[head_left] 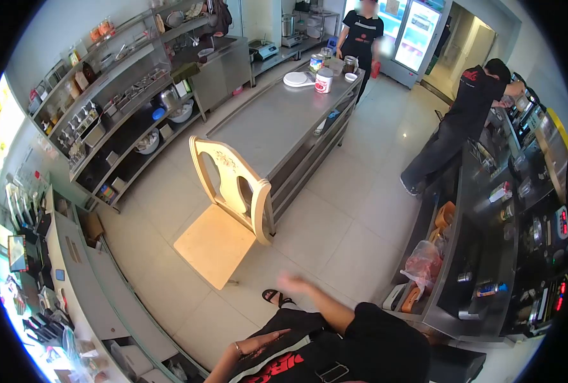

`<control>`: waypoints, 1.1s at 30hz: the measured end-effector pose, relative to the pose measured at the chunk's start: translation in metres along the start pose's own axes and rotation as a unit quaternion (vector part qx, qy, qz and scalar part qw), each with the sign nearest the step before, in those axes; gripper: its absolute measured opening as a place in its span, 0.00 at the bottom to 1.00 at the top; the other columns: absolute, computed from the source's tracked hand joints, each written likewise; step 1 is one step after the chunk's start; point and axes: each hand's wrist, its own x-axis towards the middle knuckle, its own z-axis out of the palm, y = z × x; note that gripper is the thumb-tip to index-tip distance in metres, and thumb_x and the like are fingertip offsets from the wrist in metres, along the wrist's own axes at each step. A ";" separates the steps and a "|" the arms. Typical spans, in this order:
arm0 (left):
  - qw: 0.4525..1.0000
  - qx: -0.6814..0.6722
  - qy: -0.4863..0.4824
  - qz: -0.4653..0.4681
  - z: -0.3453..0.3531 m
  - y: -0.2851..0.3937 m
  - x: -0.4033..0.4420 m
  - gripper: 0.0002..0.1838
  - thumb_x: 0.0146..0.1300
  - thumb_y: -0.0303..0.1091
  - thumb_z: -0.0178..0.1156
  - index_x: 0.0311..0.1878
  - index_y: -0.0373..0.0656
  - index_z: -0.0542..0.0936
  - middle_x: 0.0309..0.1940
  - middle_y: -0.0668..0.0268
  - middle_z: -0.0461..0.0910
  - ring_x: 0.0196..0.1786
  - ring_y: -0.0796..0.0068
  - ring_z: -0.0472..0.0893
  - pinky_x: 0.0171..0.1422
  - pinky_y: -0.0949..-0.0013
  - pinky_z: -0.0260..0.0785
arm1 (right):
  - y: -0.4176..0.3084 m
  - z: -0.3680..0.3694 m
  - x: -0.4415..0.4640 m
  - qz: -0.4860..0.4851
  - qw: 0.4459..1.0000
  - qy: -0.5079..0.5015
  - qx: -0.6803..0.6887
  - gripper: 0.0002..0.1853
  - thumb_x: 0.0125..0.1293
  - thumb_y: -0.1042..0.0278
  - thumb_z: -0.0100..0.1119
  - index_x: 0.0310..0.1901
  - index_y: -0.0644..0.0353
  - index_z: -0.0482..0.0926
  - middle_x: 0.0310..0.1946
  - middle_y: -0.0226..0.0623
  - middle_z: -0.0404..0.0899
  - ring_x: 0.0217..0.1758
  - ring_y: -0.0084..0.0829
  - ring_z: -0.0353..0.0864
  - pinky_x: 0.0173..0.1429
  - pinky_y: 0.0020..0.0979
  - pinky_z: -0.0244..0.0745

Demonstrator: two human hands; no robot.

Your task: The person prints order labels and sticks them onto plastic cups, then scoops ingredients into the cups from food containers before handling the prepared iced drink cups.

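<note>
My left hand (263, 343), with a bracelet at its wrist, lies flat on my dark clothing at the bottom of the head view, its fingers stretched out together. Nothing shows in it. My right hand (295, 283) reaches forward over the tiled floor, smeared by motion, so its fingers cannot be made out; no object is visible in it. The closest thing ahead of both hands is a light wooden chair (215, 246) with a carved back, standing against the end of the steel table (258, 127). A sandalled foot (277, 298) shows just below my right hand.
A white-and-red can (324, 81) and several jars stand at the table's far end. One person (362, 35) stands behind it; another (472, 115) leans over the right-hand counter (475, 255). Steel shelves (131, 115) line the left wall, with a low cabinet (92, 274) nearer me.
</note>
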 end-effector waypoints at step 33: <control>0.409 -0.643 0.647 -0.011 0.548 -0.523 0.191 0.36 0.68 0.71 0.51 0.62 0.50 0.81 0.57 0.60 0.82 0.60 0.65 0.80 0.68 0.61 0.70 | -0.368 0.637 -0.341 -0.560 0.571 -0.511 -0.316 0.22 0.70 0.55 0.60 0.61 0.55 0.81 0.49 0.39 0.88 0.51 0.34 0.87 0.57 0.35 0.80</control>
